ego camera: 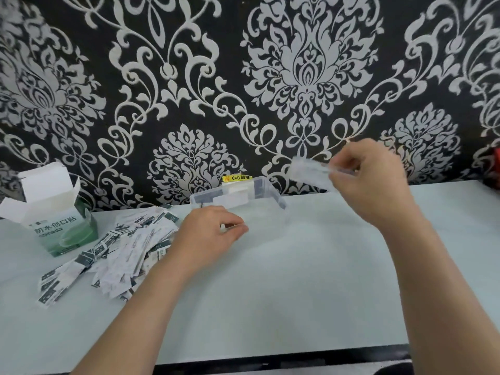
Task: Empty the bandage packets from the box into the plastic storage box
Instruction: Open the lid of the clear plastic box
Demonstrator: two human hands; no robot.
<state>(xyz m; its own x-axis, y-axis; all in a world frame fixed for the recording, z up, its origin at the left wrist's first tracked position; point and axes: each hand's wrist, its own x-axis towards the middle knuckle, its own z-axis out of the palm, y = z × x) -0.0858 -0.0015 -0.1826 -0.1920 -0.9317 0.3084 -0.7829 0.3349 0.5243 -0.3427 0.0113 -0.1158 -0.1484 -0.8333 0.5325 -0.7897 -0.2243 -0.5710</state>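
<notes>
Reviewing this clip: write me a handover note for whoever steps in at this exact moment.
Left hand: fingers curled at the near left corner of the storage box; whether it grips is unclear.
Right hand: raised to the right of the box, pinching a blurred pale piece.
Carton: open, far left. Packets lie heaped on the table beside it.
Done: many packets are out of the carton.
Left: move the heap into the storage box.
</notes>
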